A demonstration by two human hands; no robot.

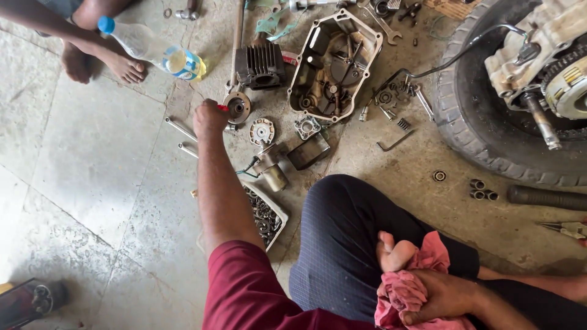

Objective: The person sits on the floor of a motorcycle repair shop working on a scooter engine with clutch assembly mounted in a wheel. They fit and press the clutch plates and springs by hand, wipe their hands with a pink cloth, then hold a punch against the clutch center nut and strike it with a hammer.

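**Left hand at the round metal part, right hand on the cloth**

At the far left, a plastic bottle (160, 54) lies on the floor near another person's bare feet (101, 64). Two thin metal rods (181, 129) lie just left of the wrist.

The left hand (210, 117) is stretched forward, its fingers curled shut around a small red item (222, 107); what this item is, I cannot tell. The round metal part (237, 107) lies flat on the floor, just to the right of the knuckles, touching or almost touching them. It is much nearer to this hand than to the other one. Beyond it stands the finned cylinder (262, 63), and further right the open engine cover (333, 64).

The right hand (443, 296) rests low on the lap, fingers loosely bent over a pink cloth (405, 292), well apart from the parts. The tyre (489, 131) fills the right side.
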